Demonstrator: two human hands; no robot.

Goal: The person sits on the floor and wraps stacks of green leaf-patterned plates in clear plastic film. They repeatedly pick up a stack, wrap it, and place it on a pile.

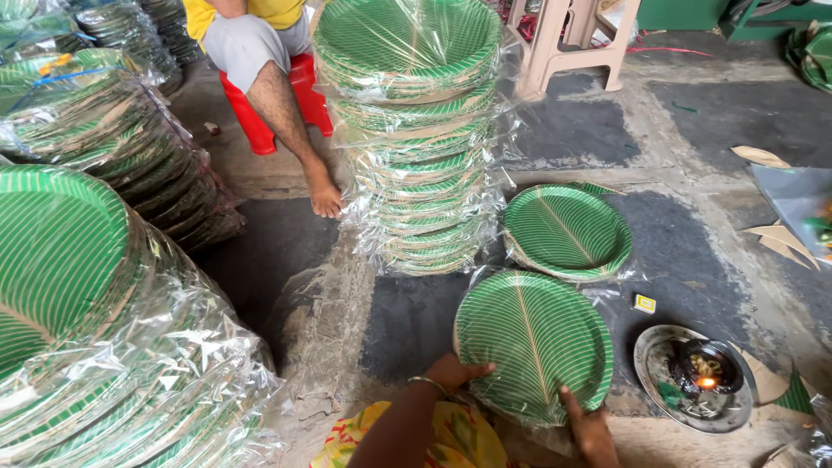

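Plate pack sits on the floor just below the tall stack, tilted toward the camera. Left hand grips its lower-left rim, thumb on top; right hand clasps the lower-right rim, fingers curled. Pack: round green leaf-patterned plates in clear plastic wrap. Small lit lamp on a metal dish sits right of it.
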